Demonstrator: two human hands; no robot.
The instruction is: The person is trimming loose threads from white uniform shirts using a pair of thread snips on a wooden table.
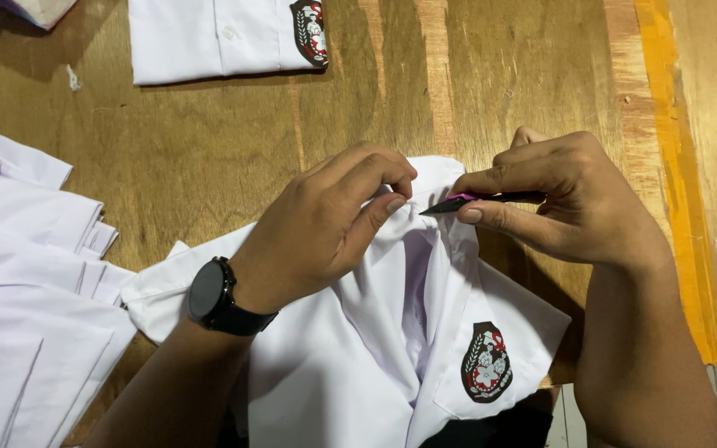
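A white shirt (392, 348) lies near on the wooden table (209, 149). Its collar is pinched by the left hand (325, 224); a small dark cutter (479, 201) is gripped by the right hand (574, 199), tip at the collar. A folded shirt (209, 37) lies far.

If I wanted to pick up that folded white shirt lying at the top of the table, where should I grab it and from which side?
Probably by the long folded lower edge of the folded shirt, coming from the near side, toward the person. That edge lies straight and free on the bare wooden table, with nothing beside it, while the shirt's top runs out of view. Slide fingers under it so the fold stays flat.
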